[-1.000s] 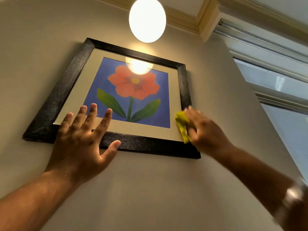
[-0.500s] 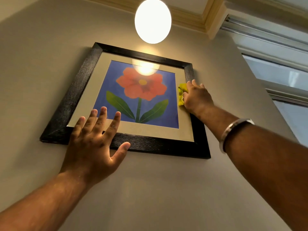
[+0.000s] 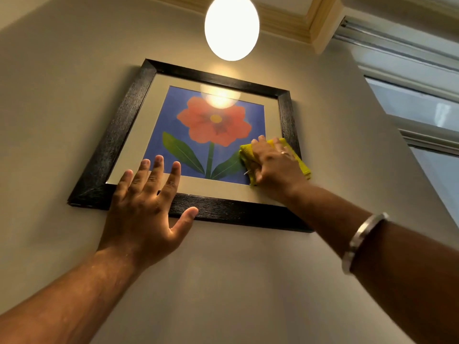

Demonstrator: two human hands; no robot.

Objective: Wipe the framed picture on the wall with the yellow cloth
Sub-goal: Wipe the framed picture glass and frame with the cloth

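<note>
The framed picture (image 3: pixel 129 115) hangs on the beige wall above me: a black frame, a cream mount and a red flower on blue. My right hand (image 3: pixel 275 167) presses the yellow cloth (image 3: pixel 247 155) flat against the glass at the picture's lower right, over the right leaf and mount. The cloth sticks out on both sides of the hand. My left hand (image 3: pixel 146 207) lies flat with fingers spread on the lower left of the frame, fingertips on the mount and thumb below the bottom rail. It holds nothing.
A glowing round lamp (image 3: pixel 232 27) hangs just above the frame and reflects in the glass. A window (image 3: pixel 422 112) with a rail above it fills the right side. Wooden cornice (image 3: pixel 295 18) runs along the ceiling.
My right hand has slid the cloth down from the frame's upper right side and leftward onto the glass at the lower right. My left hand stays braced on the lower left.
</note>
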